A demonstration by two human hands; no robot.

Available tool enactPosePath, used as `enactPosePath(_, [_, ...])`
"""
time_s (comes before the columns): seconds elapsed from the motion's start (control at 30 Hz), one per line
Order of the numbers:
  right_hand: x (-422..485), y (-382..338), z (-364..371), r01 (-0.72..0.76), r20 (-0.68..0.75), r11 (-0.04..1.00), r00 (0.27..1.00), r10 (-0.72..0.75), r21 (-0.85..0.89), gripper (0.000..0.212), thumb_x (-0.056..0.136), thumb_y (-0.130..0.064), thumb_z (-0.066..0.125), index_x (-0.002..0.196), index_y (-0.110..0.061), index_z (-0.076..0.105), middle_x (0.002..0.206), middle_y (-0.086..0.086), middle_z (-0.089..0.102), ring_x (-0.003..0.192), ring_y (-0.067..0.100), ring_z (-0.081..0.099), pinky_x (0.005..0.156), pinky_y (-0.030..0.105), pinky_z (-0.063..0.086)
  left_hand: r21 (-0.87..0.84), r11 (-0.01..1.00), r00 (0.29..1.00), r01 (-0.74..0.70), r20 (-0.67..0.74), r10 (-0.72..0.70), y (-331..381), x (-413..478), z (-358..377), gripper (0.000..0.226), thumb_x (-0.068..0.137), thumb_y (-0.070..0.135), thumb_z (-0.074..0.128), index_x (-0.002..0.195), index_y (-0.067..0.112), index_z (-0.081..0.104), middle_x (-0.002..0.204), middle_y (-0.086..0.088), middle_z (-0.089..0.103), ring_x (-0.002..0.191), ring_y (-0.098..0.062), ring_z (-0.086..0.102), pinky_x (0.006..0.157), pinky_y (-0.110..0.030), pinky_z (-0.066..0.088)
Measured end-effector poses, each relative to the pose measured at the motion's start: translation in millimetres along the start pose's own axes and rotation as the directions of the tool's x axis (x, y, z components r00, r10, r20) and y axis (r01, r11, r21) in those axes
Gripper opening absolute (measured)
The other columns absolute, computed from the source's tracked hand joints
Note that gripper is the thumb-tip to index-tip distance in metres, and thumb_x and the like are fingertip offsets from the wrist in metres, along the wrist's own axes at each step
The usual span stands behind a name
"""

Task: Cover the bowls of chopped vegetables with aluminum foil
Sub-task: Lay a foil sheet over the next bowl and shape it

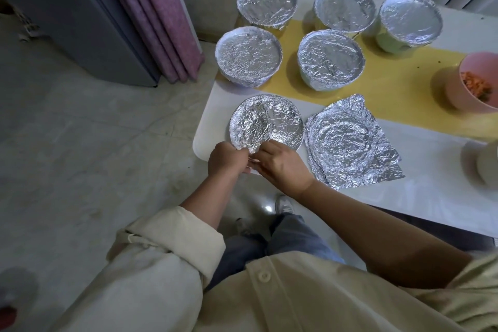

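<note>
Several bowls with crinkled aluminum foil pressed over their rims stand on the yellow runner (390, 94), among them one at the near left (248, 56) and one in the middle (331, 59). At the table's near left corner lies a round foil-covered dish (269, 121). My left hand (226, 158) and my right hand (280, 164) both pinch the foil at its near edge. A loose foil sheet (350, 143) with a round bowl imprint lies to the right of it. A pink bowl (469, 83) of chopped orange vegetables stands uncovered at the right.
The white table (420, 191) runs from its near left corner to the right. A pale bowl (487, 164) is cut off at the right edge. Folded purple mats (161, 16) and a grey cabinet (62, 8) stand on the tiled floor to the left.
</note>
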State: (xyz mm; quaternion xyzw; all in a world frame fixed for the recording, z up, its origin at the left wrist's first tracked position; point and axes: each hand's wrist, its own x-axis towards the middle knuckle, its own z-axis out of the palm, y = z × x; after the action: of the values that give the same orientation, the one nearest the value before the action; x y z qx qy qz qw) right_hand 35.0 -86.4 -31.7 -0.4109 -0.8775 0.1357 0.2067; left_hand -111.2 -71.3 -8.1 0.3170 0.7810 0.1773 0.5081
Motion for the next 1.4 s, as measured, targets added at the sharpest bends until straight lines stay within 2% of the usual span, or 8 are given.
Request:
enactPosePath(0.17, [-8, 7, -8, -0.008, -0.001, 0.999, 1.000, 0.008, -0.036, 0.016, 0.079, -0.013, 0.077, 0.076, -0.007, 0.063, 0.076, 0.008, 0.059, 0.068, 0.029, 0.055, 0.058, 0.036, 0.047, 0.067, 0.997, 1.000, -0.026, 0.001, 0.026, 2, 8, -7, 0.023, 0.084, 0.022, 0.060, 0.086, 0.002, 0.069, 0.064, -0.008, 0.074, 0.056, -0.023, 0.073, 0.074, -0.042, 0.063])
enactPosePath(0.43, [2, 6, -4, 0.043, -0.009, 0.997, 0.999, -0.043, -0.057, 0.023, 0.089, -0.014, 0.057, 0.067, -0.006, 0.061, 0.071, 0.008, 0.056, 0.063, 0.028, 0.053, 0.054, 0.033, 0.041, -0.101, 0.994, 0.999, 0.050, -0.012, -0.051, -2, -13, 5, 0.033, 0.087, 0.034, 0.060, 0.076, 0.003, 0.065, 0.069, -0.009, 0.073, 0.062, -0.028, 0.073, 0.073, -0.041, 0.062])
enactPosePath(0.57, [4, 4, -2, 0.038, -0.006, 0.999, 0.999, -0.038, -0.024, 0.032, 0.092, -0.021, 0.048, 0.067, -0.005, 0.060, 0.071, 0.008, 0.055, 0.064, 0.027, 0.053, 0.053, 0.034, 0.041, -0.148, 0.987, 0.998, 0.056, 0.017, -0.054, -4, -12, 15, 0.018, 0.090, 0.009, 0.049, 0.093, -0.003, 0.062, 0.069, -0.015, 0.072, 0.063, -0.030, 0.073, 0.075, -0.044, 0.062])
enactPosePath(0.7, [6, 5, 0, 0.022, 0.006, 1.000, 1.000, -0.022, -0.019, 0.031, 0.092, -0.020, 0.046, 0.068, -0.006, 0.059, 0.071, 0.009, 0.055, 0.065, 0.028, 0.053, 0.051, 0.035, 0.043, -0.127, 0.991, 0.999, 0.037, 0.008, -0.036, -5, -9, 16, 0.014, 0.088, 0.009, 0.048, 0.082, 0.003, 0.059, 0.070, -0.015, 0.073, 0.065, -0.030, 0.074, 0.080, -0.045, 0.061])
enactPosePath(0.87, [6, 5, 0, 0.020, 0.000, 1.000, 1.000, -0.020, -0.024, 0.030, 0.091, -0.019, 0.046, 0.068, -0.006, 0.060, 0.070, 0.008, 0.055, 0.064, 0.028, 0.053, 0.051, 0.034, 0.043, -0.171, 0.983, 0.997, 0.072, 0.044, -0.065, -1, -12, 13, 0.016, 0.093, 0.009, 0.047, 0.094, 0.000, 0.060, 0.083, -0.018, 0.072, 0.061, -0.029, 0.070, 0.065, -0.036, 0.059])
enactPosePath(1.0, [8, 5, 2, -0.004, 0.014, 1.000, 1.000, 0.004, -0.010, 0.024, 0.088, -0.020, 0.052, 0.070, -0.007, 0.061, 0.071, 0.007, 0.055, 0.065, 0.028, 0.054, 0.051, 0.036, 0.045, -0.113, 0.993, 0.999, 0.040, 0.032, -0.037, -3, -4, 13, 0.024, 0.090, 0.008, 0.044, 0.101, -0.005, 0.061, 0.074, -0.017, 0.073, 0.066, -0.030, 0.074, 0.079, -0.045, 0.061])
enactPosePath(1.2, [0, 13, -8, -0.022, 0.040, 0.998, 0.999, 0.020, 0.058, 0.029, 0.087, -0.036, 0.065, 0.089, -0.007, 0.062, 0.082, 0.007, 0.057, 0.073, 0.027, 0.054, 0.064, 0.037, 0.042, -0.003, 1.000, 0.999, 0.007, 0.045, -0.006, 0, 8, 1, 0.016, 0.083, 0.010, 0.049, 0.078, 0.003, 0.062, 0.070, -0.016, 0.073, 0.064, -0.031, 0.074, 0.075, -0.043, 0.062])
enactPosePath(1.4, [1, 11, -6, 0.050, 0.007, 0.998, 0.999, -0.050, -0.023, 0.019, 0.078, -0.007, 0.073, 0.066, -0.005, 0.059, 0.069, 0.008, 0.056, 0.062, 0.028, 0.053, 0.053, 0.034, 0.043, 0.057, 0.998, 0.999, -0.025, 0.041, 0.022, 5, 7, -2, 0.020, 0.087, 0.009, 0.047, 0.078, 0.005, 0.064, 0.067, -0.010, 0.072, 0.062, -0.027, 0.074, 0.072, -0.035, 0.060])
